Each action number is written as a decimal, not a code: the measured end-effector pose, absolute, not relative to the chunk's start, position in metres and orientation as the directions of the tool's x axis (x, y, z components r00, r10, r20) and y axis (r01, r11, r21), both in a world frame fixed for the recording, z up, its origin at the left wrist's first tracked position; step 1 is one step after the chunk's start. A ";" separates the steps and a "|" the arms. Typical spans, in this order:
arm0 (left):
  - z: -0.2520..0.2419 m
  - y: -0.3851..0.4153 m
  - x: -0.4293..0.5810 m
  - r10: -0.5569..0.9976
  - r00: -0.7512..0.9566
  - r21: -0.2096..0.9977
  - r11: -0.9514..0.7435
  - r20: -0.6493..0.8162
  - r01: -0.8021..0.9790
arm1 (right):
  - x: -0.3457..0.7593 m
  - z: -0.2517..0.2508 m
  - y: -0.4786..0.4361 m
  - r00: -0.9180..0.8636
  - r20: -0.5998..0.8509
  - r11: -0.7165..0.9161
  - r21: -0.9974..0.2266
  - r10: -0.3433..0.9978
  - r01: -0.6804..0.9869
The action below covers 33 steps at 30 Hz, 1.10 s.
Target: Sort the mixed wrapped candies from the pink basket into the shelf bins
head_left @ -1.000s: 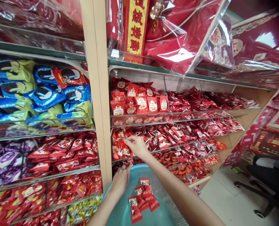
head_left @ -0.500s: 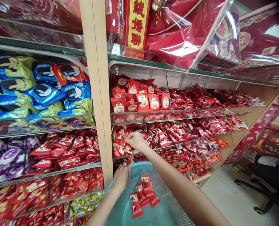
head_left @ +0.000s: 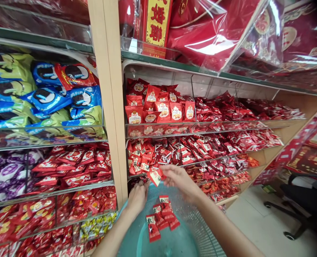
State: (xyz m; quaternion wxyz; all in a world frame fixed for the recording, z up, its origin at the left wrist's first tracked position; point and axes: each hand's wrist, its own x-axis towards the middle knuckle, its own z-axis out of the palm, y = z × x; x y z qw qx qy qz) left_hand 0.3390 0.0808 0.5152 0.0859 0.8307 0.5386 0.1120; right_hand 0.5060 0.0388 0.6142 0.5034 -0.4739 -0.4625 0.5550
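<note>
Right grip pinching 1 red packet | pulled off shelf since earlier | left grip unclear

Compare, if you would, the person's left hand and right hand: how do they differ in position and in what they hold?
The left hand sits lower, pointing down at the lip of a shelf, while the right hand is higher and further right, reaching sideways. The right hand has a red packet at its fingertips; whether the left hand grips anything cannot be told. Both are bare and sit above the teal mesh basket.
</note>
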 end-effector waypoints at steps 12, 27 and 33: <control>0.510 0.083 0.339 0.906 0.410 0.258 -0.424 0.109 0.868 | 0.497 0.495 -0.016 -0.098 -0.469 -0.478 -0.871 0.877 -0.112; 0.507 0.085 0.338 0.894 0.427 0.233 -0.447 0.135 0.864 | 0.467 0.428 -0.030 0.068 -0.533 -0.472 -0.796 0.843 -0.379; 0.510 0.085 0.339 0.897 0.426 0.224 -0.441 0.116 0.869 | 0.452 0.415 -0.037 0.046 -0.526 -0.458 -0.778 0.849 -0.429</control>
